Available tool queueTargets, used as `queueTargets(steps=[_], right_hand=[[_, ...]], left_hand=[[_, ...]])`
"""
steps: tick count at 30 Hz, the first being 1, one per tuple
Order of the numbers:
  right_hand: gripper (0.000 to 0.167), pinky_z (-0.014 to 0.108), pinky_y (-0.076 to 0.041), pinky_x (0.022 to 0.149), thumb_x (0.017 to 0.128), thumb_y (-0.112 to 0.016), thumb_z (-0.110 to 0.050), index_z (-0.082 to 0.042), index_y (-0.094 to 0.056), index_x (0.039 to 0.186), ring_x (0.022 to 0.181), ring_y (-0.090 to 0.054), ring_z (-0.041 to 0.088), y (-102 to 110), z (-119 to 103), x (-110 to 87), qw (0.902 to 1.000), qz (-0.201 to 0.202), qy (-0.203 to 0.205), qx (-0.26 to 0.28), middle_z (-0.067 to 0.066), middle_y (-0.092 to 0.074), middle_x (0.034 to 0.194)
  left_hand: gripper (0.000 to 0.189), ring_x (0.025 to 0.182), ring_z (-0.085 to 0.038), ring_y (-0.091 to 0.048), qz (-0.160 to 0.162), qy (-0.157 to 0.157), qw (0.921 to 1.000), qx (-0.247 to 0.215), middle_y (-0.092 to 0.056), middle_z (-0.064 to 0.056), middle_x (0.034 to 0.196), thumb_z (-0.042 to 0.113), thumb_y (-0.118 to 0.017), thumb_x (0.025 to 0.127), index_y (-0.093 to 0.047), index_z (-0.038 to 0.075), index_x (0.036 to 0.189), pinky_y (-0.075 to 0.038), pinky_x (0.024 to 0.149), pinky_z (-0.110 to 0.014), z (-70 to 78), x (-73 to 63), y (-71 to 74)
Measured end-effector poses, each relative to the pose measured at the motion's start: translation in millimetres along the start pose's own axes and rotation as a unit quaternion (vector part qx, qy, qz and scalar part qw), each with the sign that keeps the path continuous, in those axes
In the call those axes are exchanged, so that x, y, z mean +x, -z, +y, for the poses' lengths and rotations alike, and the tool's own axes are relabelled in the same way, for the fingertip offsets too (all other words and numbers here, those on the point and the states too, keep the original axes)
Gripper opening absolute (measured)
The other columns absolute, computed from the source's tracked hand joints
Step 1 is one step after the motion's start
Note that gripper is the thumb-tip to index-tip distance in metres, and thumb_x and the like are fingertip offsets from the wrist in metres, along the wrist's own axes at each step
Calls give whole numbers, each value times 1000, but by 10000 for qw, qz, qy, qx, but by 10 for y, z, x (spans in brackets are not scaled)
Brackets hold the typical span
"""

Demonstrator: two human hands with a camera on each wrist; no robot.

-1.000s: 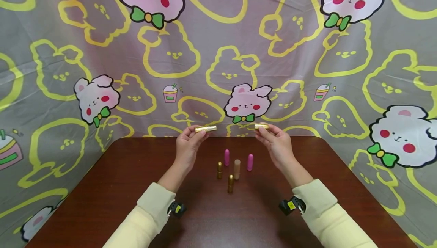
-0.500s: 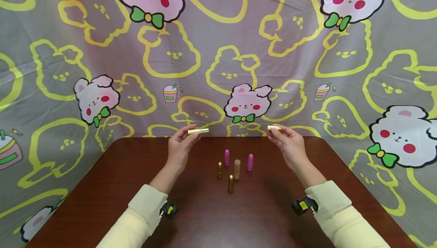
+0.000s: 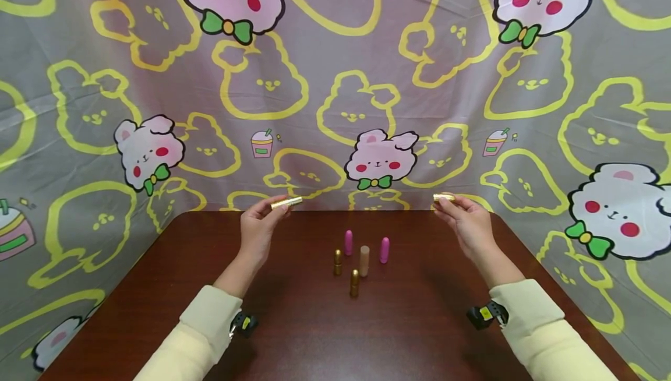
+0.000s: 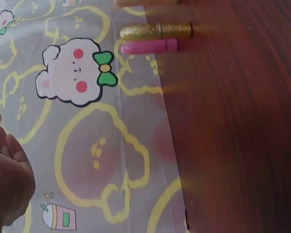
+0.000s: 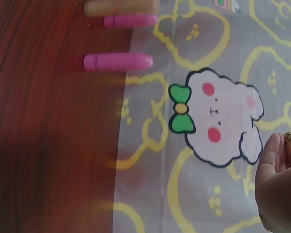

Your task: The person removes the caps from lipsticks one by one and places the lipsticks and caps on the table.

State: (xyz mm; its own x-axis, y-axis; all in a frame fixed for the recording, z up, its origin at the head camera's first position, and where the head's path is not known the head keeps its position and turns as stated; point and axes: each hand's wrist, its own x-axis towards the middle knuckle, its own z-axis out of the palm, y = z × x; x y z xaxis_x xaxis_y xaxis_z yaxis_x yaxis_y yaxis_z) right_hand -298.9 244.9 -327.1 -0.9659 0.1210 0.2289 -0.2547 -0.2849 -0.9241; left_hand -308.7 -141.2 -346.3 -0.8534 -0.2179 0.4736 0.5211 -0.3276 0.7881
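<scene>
In the head view my left hand (image 3: 257, 226) pinches a gold lipstick tube (image 3: 286, 203) between thumb and fingers, its paler end pointing right and slightly up. My right hand (image 3: 469, 226) pinches a short gold lipstick cap (image 3: 443, 197), lying level with its blunt end facing left. Both pieces are raised over the table's far edge, wide apart. Between and below the hands several lipsticks stand upright: two gold (image 3: 338, 262), two pink (image 3: 385, 250) and one beige (image 3: 364, 261). Fingers partly cover both held pieces; each wrist view catches only a bit of its piece.
The dark wooden table (image 3: 335, 334) spreads under both arms. A grey cloth (image 3: 335, 49) with rabbit drawings hangs behind it and along both sides. Each wrist wears a strapped black camera (image 3: 245, 323).
My hands have moved steadily apart, left hand to the left and right hand to the right, each carrying its gold piece. The lipsticks on the table have stayed put.
</scene>
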Motion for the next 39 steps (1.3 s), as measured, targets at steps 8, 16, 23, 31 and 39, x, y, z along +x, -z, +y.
queueTargets(steps=[8, 16, 23, 31, 39], right_hand=[[14, 25, -54, 80, 90, -69, -9, -2, -66, 102, 86, -70, 11, 197, -17, 39, 9999, 67, -47, -134, -1, -71, 91], [42, 17, -54, 72, 90, -70, -17, 8, -51, 118, 78, -68, 4, 390, -10, 70, 9942, 351, -184, -998, -9, -71, 85], [35, 19, -54, 71, 93, -66, -18, 7, -53, 114, 75, -68, 2, 521, -6, 111, 9824, 479, -145, -1802, -12, -67, 84], [37, 18, -54, 69, 95, -64, -15, 12, -51, 118, 71, -66, 0, 667, 14, 162, 9683, 538, -148, -2434, -16, -64, 81], [46, 15, -52, 65, 96, -62, -18, 17, -49, 123, 67, -63, -4, 795, 64, 176, 9413, 590, -51, -3322, -13, -65, 80]], left_hand=[[28, 69, -13, -68, 284, 104, 9974, 651, -70, 0, 82, -15, -64, 83, -58, -23, 109, -56, 70, -25, 29, 58, 224], [31, 73, -9, -69, 394, 205, 9922, 1168, -72, 6, 87, -13, -63, 85, -60, -18, 115, -54, 71, -20, 98, 84, 436], [34, 76, -5, -69, 547, 430, 9807, 1828, -71, 7, 84, -8, -65, 85, -62, -12, 118, -53, 72, -17, 144, 127, 618], [37, 81, 2, -63, 728, 731, 9591, 2637, -67, 5, 96, -1, -71, 85, -65, -4, 121, -51, 72, -14, 152, 153, 838], [39, 79, 7, -59, 780, 1065, 9467, 2937, -60, -15, 120, -4, -67, 86, -60, -8, 124, -51, 68, -15, 169, 165, 1001]])
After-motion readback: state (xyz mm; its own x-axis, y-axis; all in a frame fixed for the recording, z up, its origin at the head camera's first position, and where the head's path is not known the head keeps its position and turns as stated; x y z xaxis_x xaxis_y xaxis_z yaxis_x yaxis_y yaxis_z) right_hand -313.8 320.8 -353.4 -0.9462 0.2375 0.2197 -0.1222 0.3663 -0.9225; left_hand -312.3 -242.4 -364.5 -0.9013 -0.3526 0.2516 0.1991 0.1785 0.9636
